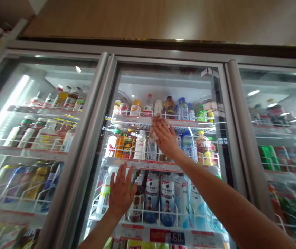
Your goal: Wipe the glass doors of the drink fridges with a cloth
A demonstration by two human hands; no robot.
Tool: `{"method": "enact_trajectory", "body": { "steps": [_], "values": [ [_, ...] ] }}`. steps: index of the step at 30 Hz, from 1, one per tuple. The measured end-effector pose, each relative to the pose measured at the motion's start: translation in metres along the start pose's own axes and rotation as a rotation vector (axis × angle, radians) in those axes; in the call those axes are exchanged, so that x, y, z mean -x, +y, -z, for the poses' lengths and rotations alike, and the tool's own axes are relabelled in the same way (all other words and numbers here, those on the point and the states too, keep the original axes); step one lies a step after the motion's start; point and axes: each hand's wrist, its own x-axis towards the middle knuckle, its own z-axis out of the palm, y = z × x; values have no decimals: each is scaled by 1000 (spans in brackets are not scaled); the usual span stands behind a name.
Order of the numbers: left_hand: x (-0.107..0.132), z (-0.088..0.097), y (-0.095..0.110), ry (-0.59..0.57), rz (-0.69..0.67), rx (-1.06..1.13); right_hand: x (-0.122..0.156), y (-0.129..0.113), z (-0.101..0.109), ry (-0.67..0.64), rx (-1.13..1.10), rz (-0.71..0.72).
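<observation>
A person reaches up with both arms to the middle glass door [163, 77] of a drinks cooler, bottles ranked on the lit shelves behind it. The right hand [166, 138], the higher of the two, lies against the pane, its fingers extended close together and the thumb apart, over what looks like a crumpled pale cloth [153, 135]; whether they pinch it or merely press it flat, one cannot tell. The likely reason for the flat palm is even pressure on the glass. Lower down, the left hand [122, 190] has its fingers spread and appears to hold nothing, perhaps set there for balance.

Metal uprights bound the door, the left one [92, 138] nearer the left hand, the right one [246, 138] well apart from the right. Smooth pane runs above the cloth to the top frame [168, 59], below a wood panel [163, 20]; the right forearm crosses the lower right of the door.
</observation>
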Motion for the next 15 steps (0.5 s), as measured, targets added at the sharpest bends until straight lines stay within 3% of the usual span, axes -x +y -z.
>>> {"method": "enact_trajectory", "body": {
  "steps": [2, 3, 7, 8, 10, 13, 15],
  "values": [
    [-9, 6, -13, -21, -36, 4, 6, 5, 5, -60, -7, 119],
    [-16, 8, -21, -31, -47, 6, 6, 17, 10, -37, 3, 54],
    [-45, 5, -48, -23, 31, -36, -23, 64, 23, 192, 65, -434],
    [-49, 2, -51, -20, 61, -48, -35, 60, 20, 212, 67, -461],
    [-53, -3, -54, -17, 87, -53, -55, 28, 4, 191, 53, -402],
    [-54, -1, -64, -18, 23, -43, -70, -38, -21, 92, 14, -145],
    [-57, 7, -81, -20, -80, -49, -73, -57, -25, 16, -17, 36]
  ]
}}
